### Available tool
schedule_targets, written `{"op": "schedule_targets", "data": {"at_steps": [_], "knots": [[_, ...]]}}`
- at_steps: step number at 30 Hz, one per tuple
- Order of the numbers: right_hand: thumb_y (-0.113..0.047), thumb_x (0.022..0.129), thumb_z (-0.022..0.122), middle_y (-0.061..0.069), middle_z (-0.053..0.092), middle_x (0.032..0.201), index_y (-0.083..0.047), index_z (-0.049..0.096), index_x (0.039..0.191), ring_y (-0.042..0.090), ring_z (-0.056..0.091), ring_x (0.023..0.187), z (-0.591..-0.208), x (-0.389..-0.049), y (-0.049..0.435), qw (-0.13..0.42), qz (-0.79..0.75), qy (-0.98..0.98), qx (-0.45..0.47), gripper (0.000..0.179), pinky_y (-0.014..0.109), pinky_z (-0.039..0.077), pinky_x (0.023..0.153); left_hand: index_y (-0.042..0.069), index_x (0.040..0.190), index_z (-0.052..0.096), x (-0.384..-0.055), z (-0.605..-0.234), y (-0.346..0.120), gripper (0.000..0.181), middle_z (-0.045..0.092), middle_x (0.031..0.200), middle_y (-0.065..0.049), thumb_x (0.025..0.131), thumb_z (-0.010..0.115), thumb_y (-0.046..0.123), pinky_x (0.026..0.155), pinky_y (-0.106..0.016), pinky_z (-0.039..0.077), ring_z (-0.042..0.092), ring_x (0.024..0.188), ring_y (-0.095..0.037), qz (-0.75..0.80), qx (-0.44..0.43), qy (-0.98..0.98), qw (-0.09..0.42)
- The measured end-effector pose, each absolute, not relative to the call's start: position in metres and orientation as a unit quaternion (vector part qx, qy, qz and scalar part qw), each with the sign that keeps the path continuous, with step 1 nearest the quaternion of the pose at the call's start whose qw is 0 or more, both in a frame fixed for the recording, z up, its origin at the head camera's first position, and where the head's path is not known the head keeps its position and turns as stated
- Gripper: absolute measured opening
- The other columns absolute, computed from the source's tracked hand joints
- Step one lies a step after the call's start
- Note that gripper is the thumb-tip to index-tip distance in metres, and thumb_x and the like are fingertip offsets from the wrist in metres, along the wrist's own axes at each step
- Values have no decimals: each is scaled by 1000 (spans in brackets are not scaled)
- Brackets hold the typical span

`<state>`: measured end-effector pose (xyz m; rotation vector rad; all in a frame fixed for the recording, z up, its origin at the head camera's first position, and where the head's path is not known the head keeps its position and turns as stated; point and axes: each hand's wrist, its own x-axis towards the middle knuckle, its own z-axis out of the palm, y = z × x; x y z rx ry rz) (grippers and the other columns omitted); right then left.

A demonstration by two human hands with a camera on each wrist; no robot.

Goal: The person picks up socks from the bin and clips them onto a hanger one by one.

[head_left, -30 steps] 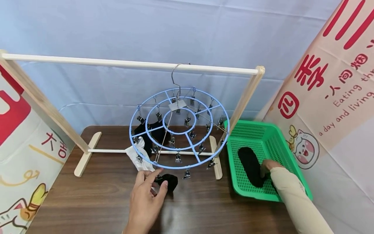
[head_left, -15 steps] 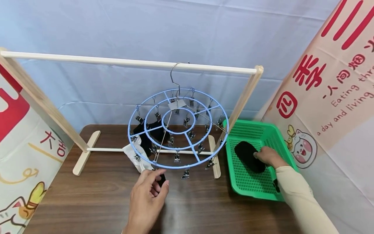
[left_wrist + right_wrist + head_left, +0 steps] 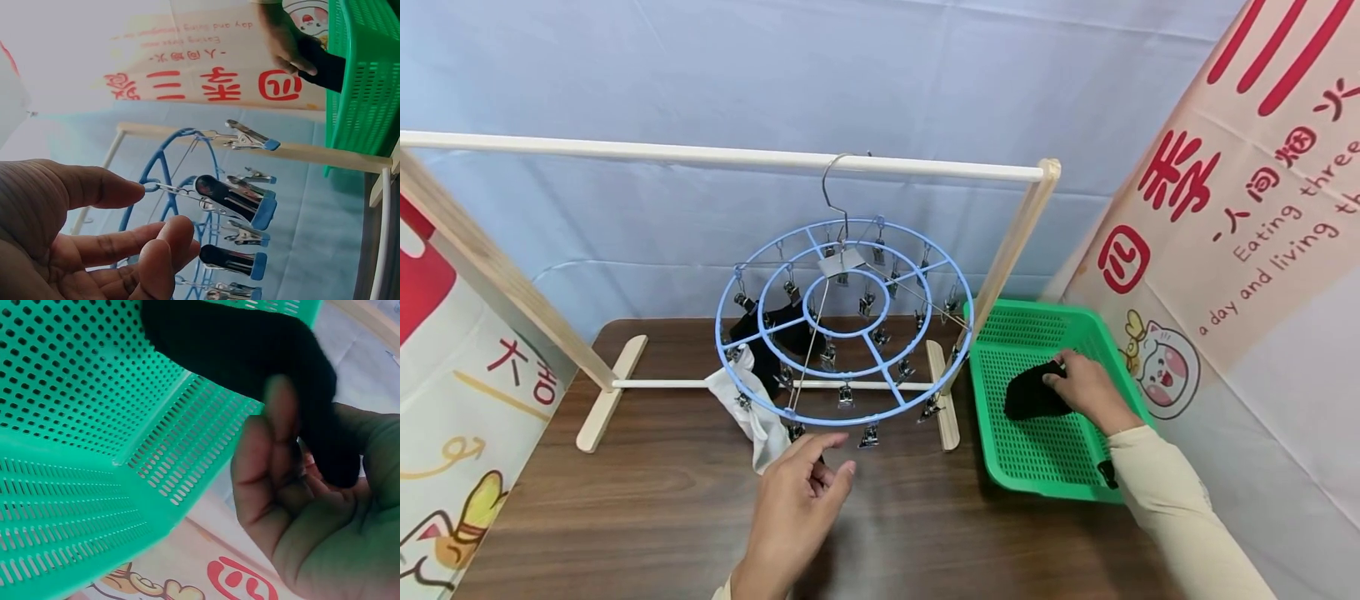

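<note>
My right hand (image 3: pixel 1086 387) pinches a black sock (image 3: pixel 1033 396) between thumb and fingers, over the green basket (image 3: pixel 981 417). In the right wrist view the sock (image 3: pixel 250 347) droops from the fingertips towards the basket. My left hand (image 3: pixel 801 500) is below the front rim of a round blue clip hanger (image 3: pixel 842 421). Its thumb and fingers are apart and loosely bent, with nothing between them; metal clips (image 3: pixel 234 203) with blue tips hang just beyond the fingers in the left wrist view. A white sock (image 3: pixel 737 400) and black fabric (image 3: pixel 793 329) hang at the hanger's left side.
The hanger hooks over the white rail (image 3: pixel 685 154) of a wooden stand, whose feet (image 3: pixel 613 396) rest on the brown table (image 3: pixel 625 500). A small black item (image 3: pixel 1107 473) lies in the basket's front right corner. Printed cloth (image 3: pixel 1247 208) stands behind the basket.
My right hand has lifted the sock's near end off the basket floor and moved it back. The left hand has shifted slightly right; the black fabric beside its fingers is now mostly hidden.
</note>
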<state>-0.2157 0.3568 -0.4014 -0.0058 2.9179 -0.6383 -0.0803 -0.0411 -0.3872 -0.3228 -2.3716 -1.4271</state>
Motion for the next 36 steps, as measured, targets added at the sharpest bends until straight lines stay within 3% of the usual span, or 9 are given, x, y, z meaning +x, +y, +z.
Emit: {"op": "schedule_targets", "data": {"at_steps": [4,9,18,25,29,36], "knots": [[-17,98,56,17,56,80,8,50,113,25,50,64,-399,-215,354,76,-213,974,2,30,37,40,56,10,104,71,-82,-388,-39,28,62,82,9,78,77,3,51,-17,47,54,59,3,-497,-112,-844,167],[-19,97,58,22,61,92,9,53,115,27,55,71,-398,-213,352,58,-215,975,-3,33,39,44,60,11,106,71,-83,-389,-36,29,60,79,9,78,77,5,52,-18,47,53,59,3,-493,-108,-849,156],[-13,92,65,31,59,114,9,60,119,43,59,95,-391,-206,343,47,-229,972,-7,35,48,48,70,14,112,69,-85,-388,-33,31,56,73,13,82,75,12,53,-19,46,51,56,2,-493,-88,-859,110],[-14,92,65,25,63,106,5,65,112,25,55,73,-387,-198,335,38,-262,964,0,27,36,42,58,11,114,68,-89,-389,-30,33,55,68,13,82,75,15,54,-19,45,49,55,2,-481,-83,-866,106],[-16,93,65,22,66,102,3,68,108,23,55,71,-386,-194,333,25,-265,964,-7,25,35,43,58,7,114,68,-93,-391,-28,35,56,68,11,82,76,18,55,-20,44,49,56,1,-482,-80,-866,104],[-19,92,67,20,68,99,3,69,105,21,58,72,-380,-187,331,-16,-265,964,-22,26,35,45,60,17,123,65,-101,-397,-25,43,55,59,14,82,76,17,53,-21,43,48,53,0,-495,-90,-858,98]]}}
